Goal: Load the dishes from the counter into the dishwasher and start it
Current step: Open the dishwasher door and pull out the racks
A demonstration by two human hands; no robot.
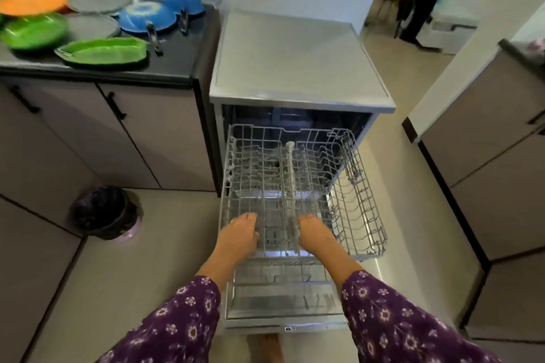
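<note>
The front rim of the pulled-out wire rack point(290, 171) is gripped by the left hand point(240, 233) and the right hand point(314, 233), fingers curled over it (tips hidden among wires). The dishes point(103, 51) are seen lying on the counter point(177, 53) beside the dishwasher point(298, 62).

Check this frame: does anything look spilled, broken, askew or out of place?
Nothing stands out. The rack is pulled out and empty, the left hand and right hand hold its front, and the dishes lie unspilled on the counter.
</note>
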